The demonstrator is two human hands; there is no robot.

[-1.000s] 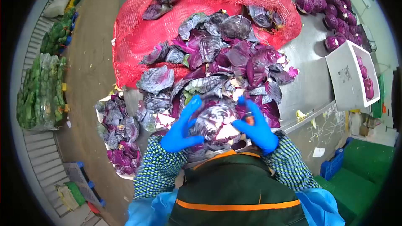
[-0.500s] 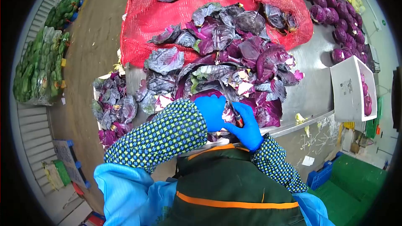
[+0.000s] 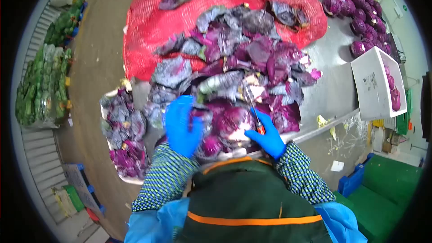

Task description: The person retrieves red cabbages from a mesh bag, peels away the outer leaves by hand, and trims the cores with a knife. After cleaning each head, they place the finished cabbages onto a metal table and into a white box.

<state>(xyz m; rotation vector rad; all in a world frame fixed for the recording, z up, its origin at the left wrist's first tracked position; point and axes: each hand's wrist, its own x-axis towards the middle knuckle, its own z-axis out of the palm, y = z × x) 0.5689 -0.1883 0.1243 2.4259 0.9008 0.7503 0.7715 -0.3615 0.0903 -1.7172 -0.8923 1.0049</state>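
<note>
In the head view my right hand (image 3: 269, 138), in a blue glove, is closed around the red-and-black handle of a knife (image 3: 260, 127). Its blade points away from me over the loose leaves. My left hand (image 3: 182, 126), also gloved in blue, is raised left of the cabbage with its fingers apart and somewhat blurred; nothing shows in it. Between the hands a red cabbage (image 3: 234, 120) sits near the table edge, its pale cut side toward my right thumb. Trimmed outer leaves (image 3: 220, 83) lie heaped just beyond it.
Under the heap's far side spreads a red mesh sack (image 3: 144, 40). A container of leaves (image 3: 126, 126) stands at left. At right are a white foam box (image 3: 371, 85) with purple cabbages inside and a pile of red cabbages (image 3: 355, 6). The metal table (image 3: 335, 81) has scraps along its edge.
My left hand has moved left and away from the cabbage, which is now exposed. My right hand still holds the knife, nearly in place. The view has shifted slightly.
</note>
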